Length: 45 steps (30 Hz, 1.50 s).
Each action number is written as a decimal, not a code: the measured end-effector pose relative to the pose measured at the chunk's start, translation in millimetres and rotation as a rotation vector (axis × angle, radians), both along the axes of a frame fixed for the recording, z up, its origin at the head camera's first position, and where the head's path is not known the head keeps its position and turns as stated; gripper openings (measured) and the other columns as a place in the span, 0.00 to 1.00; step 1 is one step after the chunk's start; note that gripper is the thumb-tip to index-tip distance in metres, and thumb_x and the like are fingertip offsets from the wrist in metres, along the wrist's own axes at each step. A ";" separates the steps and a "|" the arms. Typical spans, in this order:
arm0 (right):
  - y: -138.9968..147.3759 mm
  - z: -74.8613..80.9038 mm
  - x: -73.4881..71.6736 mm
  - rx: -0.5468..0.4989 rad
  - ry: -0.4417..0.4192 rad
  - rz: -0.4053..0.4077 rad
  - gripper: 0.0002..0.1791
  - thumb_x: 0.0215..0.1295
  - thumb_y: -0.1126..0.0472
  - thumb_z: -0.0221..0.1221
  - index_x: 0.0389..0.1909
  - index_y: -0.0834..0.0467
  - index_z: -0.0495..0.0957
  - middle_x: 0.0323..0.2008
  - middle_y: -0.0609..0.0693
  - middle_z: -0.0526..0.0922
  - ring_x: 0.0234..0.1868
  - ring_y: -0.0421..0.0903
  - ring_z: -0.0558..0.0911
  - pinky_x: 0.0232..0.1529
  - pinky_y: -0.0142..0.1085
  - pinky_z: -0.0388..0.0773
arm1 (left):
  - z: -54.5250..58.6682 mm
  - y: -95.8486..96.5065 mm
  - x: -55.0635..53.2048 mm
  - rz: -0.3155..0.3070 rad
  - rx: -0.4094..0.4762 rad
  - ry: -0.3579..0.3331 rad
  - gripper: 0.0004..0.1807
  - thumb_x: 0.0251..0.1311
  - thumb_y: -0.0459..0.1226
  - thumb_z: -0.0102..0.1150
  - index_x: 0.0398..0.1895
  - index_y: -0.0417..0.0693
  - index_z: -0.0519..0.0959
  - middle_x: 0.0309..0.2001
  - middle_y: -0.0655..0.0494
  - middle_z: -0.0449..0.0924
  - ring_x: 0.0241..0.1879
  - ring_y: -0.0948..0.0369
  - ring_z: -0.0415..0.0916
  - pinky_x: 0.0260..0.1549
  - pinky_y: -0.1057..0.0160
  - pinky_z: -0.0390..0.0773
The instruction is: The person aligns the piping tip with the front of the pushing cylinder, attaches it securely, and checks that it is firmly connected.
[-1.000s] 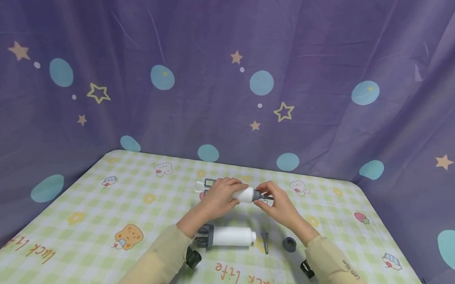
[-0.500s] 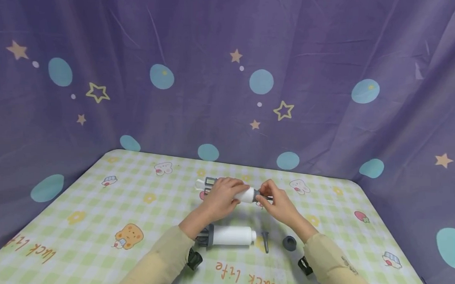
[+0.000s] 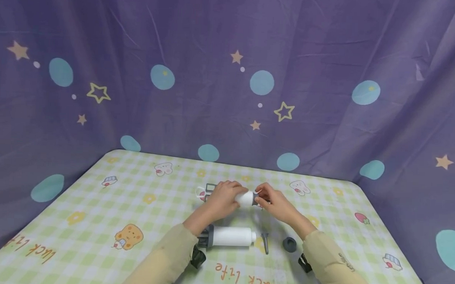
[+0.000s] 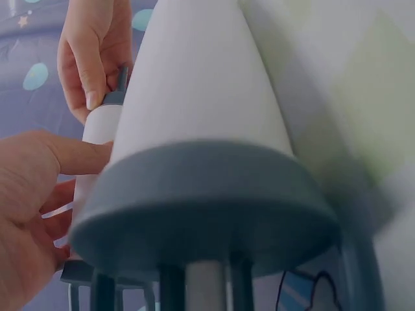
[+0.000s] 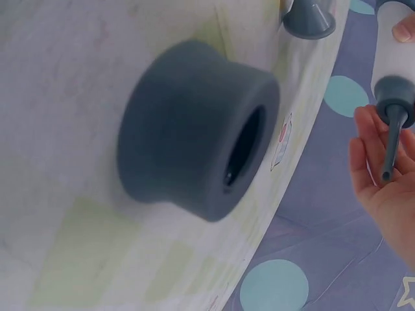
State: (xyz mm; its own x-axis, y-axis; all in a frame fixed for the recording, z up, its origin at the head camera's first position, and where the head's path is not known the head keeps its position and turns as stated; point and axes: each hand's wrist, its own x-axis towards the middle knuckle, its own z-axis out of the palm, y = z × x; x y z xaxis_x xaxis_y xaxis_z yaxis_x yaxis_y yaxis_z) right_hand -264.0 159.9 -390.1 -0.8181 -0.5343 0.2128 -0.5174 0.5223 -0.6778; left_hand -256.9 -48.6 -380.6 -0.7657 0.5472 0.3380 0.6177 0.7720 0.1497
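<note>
My left hand [image 3: 225, 200] grips a white tube [image 4: 102, 126] with a grey frame handle [image 3: 211, 188] at its left end. The fingers and thumb of my right hand [image 3: 274, 202] pinch the grey ring cap [image 5: 394, 91] at the tube's right end. From that cap a thin grey nozzle [image 5: 391, 146] sticks out; my right hand mostly covers it in the head view. A second white tube [image 3: 231, 236] of the same kind lies nearer me. To its right are a loose grey nozzle [image 3: 265, 242] and a loose ring cap [image 3: 289, 244].
A green checked cloth [image 3: 164, 223] covers the table, with a purple curtain [image 3: 199, 95] behind and at both sides. Dark wrist mounts [image 3: 198, 257] sit under my sleeves, close to the lying tube and the loose ring cap.
The held tube has turned a little and its handle end has dropped slightly. My right fingers have shifted on the ring cap. The things lying on the cloth stay put.
</note>
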 end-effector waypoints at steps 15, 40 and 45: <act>-3.0 -21.4 -18.7 0.129 0.030 -0.048 0.15 0.60 0.64 0.57 0.48 0.62 0.73 0.44 0.53 0.75 0.46 0.50 0.77 0.47 0.41 0.76 | -15.6 6.8 -22.3 0.033 0.060 -0.133 0.20 0.43 0.32 0.67 0.44 0.49 0.81 0.41 0.53 0.81 0.40 0.55 0.78 0.41 0.57 0.76; -7.7 -31.5 -20.3 0.178 -0.014 -0.102 0.13 0.59 0.65 0.57 0.46 0.61 0.74 0.43 0.53 0.78 0.44 0.49 0.79 0.46 0.42 0.75 | -22.3 8.2 -27.4 0.048 -0.012 -0.254 0.24 0.44 0.35 0.67 0.50 0.49 0.78 0.45 0.53 0.80 0.43 0.56 0.77 0.43 0.57 0.75; -1.9 -30.4 -18.6 0.170 -0.009 -0.099 0.16 0.60 0.64 0.57 0.48 0.64 0.73 0.45 0.56 0.77 0.45 0.52 0.78 0.47 0.43 0.75 | -22.2 8.2 -27.6 0.045 -0.031 -0.222 0.25 0.43 0.36 0.66 0.50 0.49 0.78 0.45 0.53 0.79 0.43 0.55 0.77 0.44 0.57 0.74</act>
